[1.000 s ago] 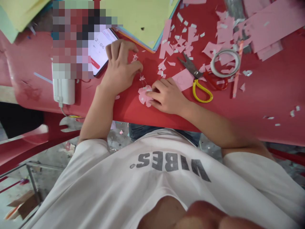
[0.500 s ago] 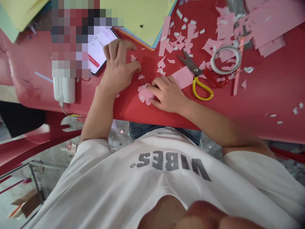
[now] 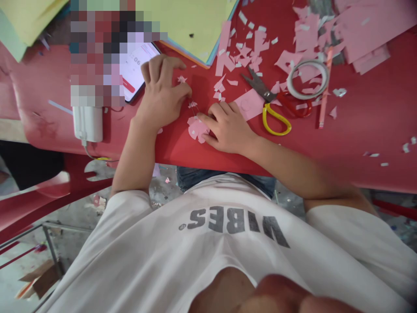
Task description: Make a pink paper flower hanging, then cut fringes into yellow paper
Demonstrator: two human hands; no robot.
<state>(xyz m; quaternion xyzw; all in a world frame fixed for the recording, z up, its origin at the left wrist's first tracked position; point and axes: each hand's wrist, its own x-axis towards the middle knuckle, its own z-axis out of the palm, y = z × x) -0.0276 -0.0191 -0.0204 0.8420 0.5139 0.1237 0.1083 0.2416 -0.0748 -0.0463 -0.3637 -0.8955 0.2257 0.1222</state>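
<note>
Your left hand (image 3: pixel 161 93) is half curled above the red plastic table (image 3: pixel 358 117), just beside a tiny pink paper star (image 3: pixel 182 79); you cannot tell whether it pinches anything. Your right hand (image 3: pixel 228 128) lies half open, its fingertips (image 3: pixel 208 118) touching a pink paper flower (image 3: pixel 197 129), with no clear grip. A thin thread (image 3: pixel 193 111) links that flower to a smaller paper flower (image 3: pixel 193 104). Yellow-and-red-handled scissors (image 3: pixel 272 102) lie to your right among pink paper scraps (image 3: pixel 254 52).
</note>
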